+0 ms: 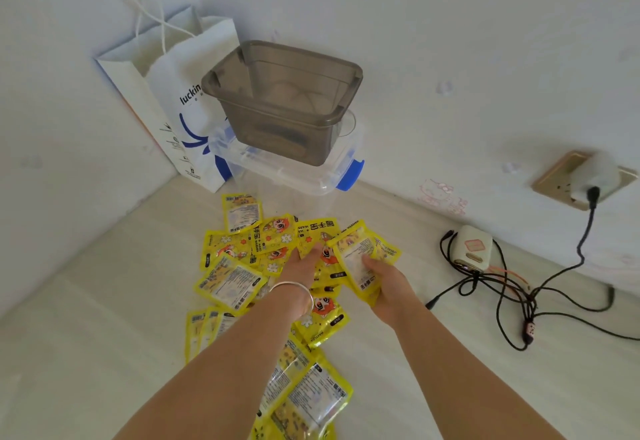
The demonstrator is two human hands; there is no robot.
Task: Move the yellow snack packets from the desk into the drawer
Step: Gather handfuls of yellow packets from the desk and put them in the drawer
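Note:
Several yellow snack packets [232, 282] lie scattered in a loose pile across the pale desk [86, 335], some face up and some showing their printed backs. My left hand [303, 266], with a silver bangle on the wrist, rests palm down on packets in the middle of the pile, its fingers on one packet [311, 237]. My right hand [384, 282] grips a small stack of packets [358, 259], lifted slightly at the pile's right edge. No drawer is in view.
A smoky grey plastic bin [284, 100] sits on a clear lidded box [294, 176] with a blue latch against the wall. A white paper bag [166, 100] stands in the corner. At right are a small white device [472, 249], tangled black cables [512, 301] and a wall socket [581, 179].

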